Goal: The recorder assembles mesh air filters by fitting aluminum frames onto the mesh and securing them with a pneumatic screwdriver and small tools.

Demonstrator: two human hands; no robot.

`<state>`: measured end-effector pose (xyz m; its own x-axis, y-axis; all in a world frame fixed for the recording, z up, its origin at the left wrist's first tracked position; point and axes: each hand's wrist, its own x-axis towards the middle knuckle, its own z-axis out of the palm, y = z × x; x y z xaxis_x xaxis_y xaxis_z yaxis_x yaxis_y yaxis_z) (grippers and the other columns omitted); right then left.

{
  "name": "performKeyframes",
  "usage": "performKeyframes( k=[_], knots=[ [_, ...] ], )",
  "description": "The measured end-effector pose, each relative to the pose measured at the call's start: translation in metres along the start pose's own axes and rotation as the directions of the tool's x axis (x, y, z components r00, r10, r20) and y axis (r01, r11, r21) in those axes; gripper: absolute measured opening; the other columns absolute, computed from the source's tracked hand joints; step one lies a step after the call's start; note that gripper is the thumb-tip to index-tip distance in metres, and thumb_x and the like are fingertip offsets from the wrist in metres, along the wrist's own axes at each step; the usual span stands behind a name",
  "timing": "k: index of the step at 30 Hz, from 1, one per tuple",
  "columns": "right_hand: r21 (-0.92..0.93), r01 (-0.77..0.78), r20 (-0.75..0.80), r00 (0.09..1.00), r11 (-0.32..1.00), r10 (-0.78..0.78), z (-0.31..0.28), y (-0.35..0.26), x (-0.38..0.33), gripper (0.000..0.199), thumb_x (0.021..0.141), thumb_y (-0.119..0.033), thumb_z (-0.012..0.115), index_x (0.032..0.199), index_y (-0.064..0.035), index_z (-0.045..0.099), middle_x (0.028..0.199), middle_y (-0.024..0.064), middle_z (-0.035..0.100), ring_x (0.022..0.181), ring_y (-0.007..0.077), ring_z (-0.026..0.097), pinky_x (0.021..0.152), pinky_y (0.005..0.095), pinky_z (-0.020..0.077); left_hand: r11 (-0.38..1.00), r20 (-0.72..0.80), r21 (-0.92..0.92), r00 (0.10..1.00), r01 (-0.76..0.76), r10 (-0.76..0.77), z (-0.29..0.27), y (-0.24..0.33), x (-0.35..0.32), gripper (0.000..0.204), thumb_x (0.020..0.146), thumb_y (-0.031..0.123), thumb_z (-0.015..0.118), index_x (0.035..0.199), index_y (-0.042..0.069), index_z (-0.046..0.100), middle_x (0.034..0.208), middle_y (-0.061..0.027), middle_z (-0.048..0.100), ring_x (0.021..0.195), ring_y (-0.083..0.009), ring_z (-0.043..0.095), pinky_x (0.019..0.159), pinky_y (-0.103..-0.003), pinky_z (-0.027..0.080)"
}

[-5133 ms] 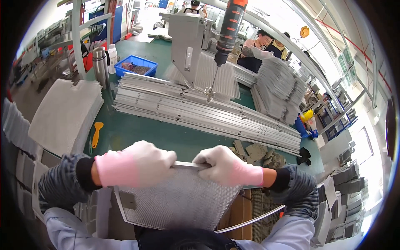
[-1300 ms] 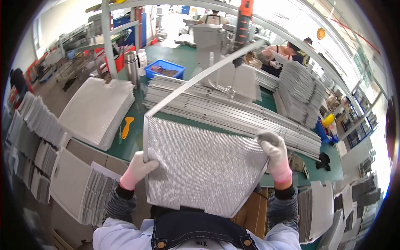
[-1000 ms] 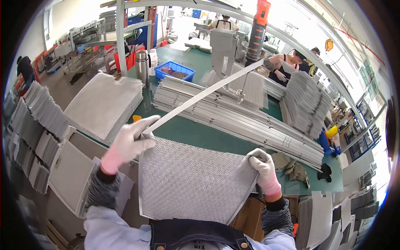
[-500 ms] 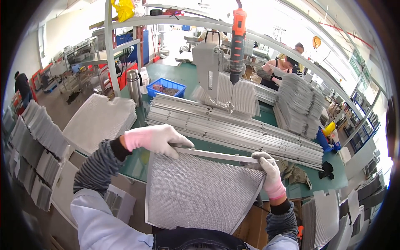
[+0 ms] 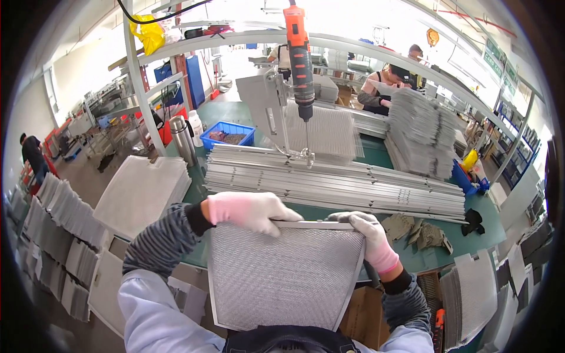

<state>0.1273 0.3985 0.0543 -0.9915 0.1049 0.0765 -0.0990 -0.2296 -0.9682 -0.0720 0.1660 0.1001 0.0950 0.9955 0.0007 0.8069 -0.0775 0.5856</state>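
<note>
A silver mesh filter panel [image 5: 285, 276] with metal edging leans in front of my body, its lower edge near my apron. My left hand [image 5: 253, 212], in a white and pink glove, pinches the metal edge strip [image 5: 315, 225] along the panel's top, fingers on top and thumb on the near side. At the upper right corner, my gloved right hand [image 5: 372, 238] grips the same strip and the side edging. The strip lies along the mesh edge; the part under my fingers is hidden.
Behind the panel, long metal strips [image 5: 329, 182] lie stacked on the green table. An orange and black power screwdriver [image 5: 300, 65] hangs above a grey fixture [image 5: 265, 112]. A blue bin [image 5: 228, 135], a steel flask [image 5: 182, 140] and mesh stacks [image 5: 144, 191] stand around; a person [image 5: 385, 88] works beyond.
My left hand has slid right along the top strip, nearer my right hand. The strip's right end now lies closer to the mesh. The whole view has shifted a little.
</note>
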Motion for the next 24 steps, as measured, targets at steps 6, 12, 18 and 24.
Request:
performKeyframes(
  k=[6,12,18,24],
  knots=[
    [0.069,0.143,-0.143,0.981,0.987,-0.132,0.002,0.022,0.004,0.051,0.101,-0.039,0.038,0.129,0.0018,0.052,0.115,0.0140,0.063,0.107,0.0211,0.059,0.097,0.0332,0.0444,0.932,-0.077,-0.323,0.977,0.166,-0.200,0.018,0.033,0.034,0.034,0.082,0.014,0.070,0.111,-0.003,0.067,0.080,-0.0123,0.068,0.071,-0.0127,0.061,0.072,-0.028,0.050],
    [-0.018,0.351,-0.325,0.883,0.936,-0.337,0.009,0.066,-0.015,0.068,0.086,0.005,0.055,0.148,-0.0035,0.028,0.084,-0.0022,0.051,0.072,0.0030,0.045,0.066,0.0179,0.0398,0.883,-0.097,-0.202,0.889,0.423,-0.448,0.025,0.023,0.021,0.028,0.082,0.019,0.068,0.099,-0.003,0.068,0.072,-0.0132,0.064,0.066,-0.0157,0.059,0.065,-0.032,0.047],
    [-0.191,0.244,-0.445,0.842,0.951,-0.306,0.019,0.062,-0.019,0.067,0.081,0.011,0.061,0.143,0.0013,0.037,0.075,-0.0044,0.050,0.068,0.0018,0.047,0.062,0.0160,0.0407,0.804,-0.029,-0.317,0.843,0.502,-0.538,0.026,0.032,0.028,0.016,0.081,0.010,0.069,0.090,-0.004,0.066,0.065,0.0023,0.051,0.063,-0.0042,0.044,0.058,-0.024,0.039],
    [-0.205,0.338,-0.550,0.737,0.919,-0.394,0.016,0.065,-0.034,0.050,0.078,0.013,0.067,0.127,0.0074,0.056,0.086,-0.0006,0.062,0.075,0.0032,0.054,0.070,0.0168,0.0454,0.823,-0.042,-0.357,0.873,0.441,-0.486,0.027,0.040,0.033,0.019,0.082,0.009,0.072,0.094,-0.005,0.068,0.065,-0.0020,0.057,0.060,-0.0062,0.049,0.058,-0.025,0.043]
  ],
)
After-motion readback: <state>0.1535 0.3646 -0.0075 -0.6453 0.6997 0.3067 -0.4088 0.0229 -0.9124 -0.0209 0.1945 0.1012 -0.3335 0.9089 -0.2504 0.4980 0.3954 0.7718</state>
